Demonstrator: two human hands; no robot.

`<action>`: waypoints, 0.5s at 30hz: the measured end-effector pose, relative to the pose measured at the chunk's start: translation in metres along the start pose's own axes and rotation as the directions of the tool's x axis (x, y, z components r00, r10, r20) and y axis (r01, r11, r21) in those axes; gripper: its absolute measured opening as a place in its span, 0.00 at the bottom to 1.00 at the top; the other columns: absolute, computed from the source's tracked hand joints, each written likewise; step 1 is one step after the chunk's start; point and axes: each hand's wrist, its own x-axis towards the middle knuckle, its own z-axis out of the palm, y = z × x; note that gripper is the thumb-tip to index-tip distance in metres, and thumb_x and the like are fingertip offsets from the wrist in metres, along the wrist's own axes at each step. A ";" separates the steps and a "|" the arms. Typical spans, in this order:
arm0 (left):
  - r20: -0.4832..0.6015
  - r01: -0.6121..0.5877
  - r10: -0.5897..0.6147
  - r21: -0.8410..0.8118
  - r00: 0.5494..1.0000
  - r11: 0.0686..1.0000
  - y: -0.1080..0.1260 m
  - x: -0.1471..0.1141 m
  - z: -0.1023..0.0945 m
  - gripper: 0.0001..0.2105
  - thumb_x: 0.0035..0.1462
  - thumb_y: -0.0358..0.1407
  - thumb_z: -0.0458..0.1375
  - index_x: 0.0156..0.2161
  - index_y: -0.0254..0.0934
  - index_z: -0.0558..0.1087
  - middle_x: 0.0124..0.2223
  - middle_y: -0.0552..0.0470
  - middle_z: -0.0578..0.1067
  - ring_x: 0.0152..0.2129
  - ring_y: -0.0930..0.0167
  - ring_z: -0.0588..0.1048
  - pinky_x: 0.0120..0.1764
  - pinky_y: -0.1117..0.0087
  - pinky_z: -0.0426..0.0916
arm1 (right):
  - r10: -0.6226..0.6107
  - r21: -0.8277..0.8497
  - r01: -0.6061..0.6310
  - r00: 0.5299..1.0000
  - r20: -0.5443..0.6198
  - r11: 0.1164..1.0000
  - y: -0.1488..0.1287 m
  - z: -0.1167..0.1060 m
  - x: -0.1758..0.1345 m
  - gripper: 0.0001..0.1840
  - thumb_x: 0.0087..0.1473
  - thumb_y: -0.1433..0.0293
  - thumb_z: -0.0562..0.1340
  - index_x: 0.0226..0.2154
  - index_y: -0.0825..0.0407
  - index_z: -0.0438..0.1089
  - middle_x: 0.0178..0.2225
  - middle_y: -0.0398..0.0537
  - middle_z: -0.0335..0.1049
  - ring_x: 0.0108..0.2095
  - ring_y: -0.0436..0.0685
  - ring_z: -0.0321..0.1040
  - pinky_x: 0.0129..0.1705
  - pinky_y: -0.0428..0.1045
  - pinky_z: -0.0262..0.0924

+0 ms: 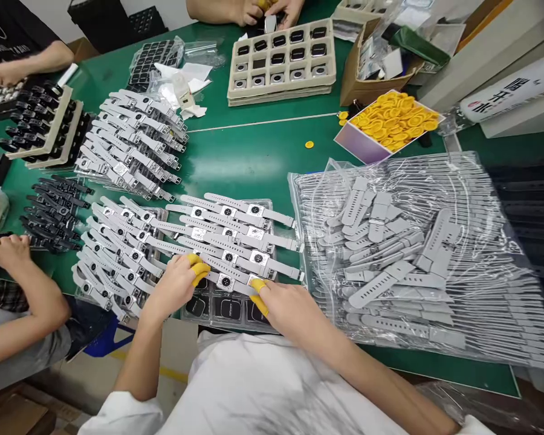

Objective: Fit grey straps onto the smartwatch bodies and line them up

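Note:
A smartwatch (225,282) with a light grey strap lies face down between my hands, at the near side of a clear tray (190,316). My left hand (178,284), with yellow finger cots, is closed on the strap on the watch's left. On its right, my right hand (286,303) pinches the other strap part, also in yellow cots. My fingertips hide the exact grip. Beyond them, rows of grey-strapped watches (229,257) lie across the tray. Black watch faces without straps (230,309) sit in the pockets nearest me.
Loose grey straps (381,272) lie on a plastic bag of straps at right. A box of yellow finger cots (367,145) stands behind it. More strapped watches (118,241) fill trays at left. A beige tray (281,90) and co-workers' hands (278,11) are across the table.

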 end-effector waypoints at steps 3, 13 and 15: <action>-0.163 0.014 -0.004 0.062 0.987 0.998 0.005 -0.009 0.010 0.08 0.69 0.30 0.51 0.46 0.39 0.73 0.49 0.44 0.75 0.47 0.59 0.71 0.51 0.55 0.67 | 0.031 0.038 -0.031 1.000 0.001 0.999 0.008 -0.014 -0.013 0.10 0.70 0.67 0.56 0.41 0.51 0.71 0.36 0.49 0.77 0.32 0.59 0.76 0.27 0.50 0.53; -0.110 0.069 -0.025 0.417 0.994 0.906 0.000 -0.050 0.032 0.16 0.66 0.32 0.48 0.52 0.34 0.74 0.51 0.35 0.77 0.45 0.53 0.74 0.42 0.54 0.69 | 0.824 0.445 -0.739 0.263 -0.501 0.506 0.158 -0.086 -0.088 0.23 0.65 0.57 0.56 0.53 0.56 0.71 0.41 0.61 0.77 0.40 0.67 0.73 0.40 0.56 0.60; -0.117 0.060 -0.011 0.419 0.993 0.906 0.001 -0.045 0.032 0.14 0.65 0.33 0.49 0.48 0.35 0.76 0.49 0.36 0.78 0.45 0.52 0.74 0.42 0.54 0.70 | 0.877 0.373 -0.835 0.239 -0.416 0.405 0.179 -0.092 -0.095 0.23 0.64 0.59 0.56 0.52 0.58 0.71 0.42 0.64 0.77 0.39 0.68 0.72 0.36 0.56 0.57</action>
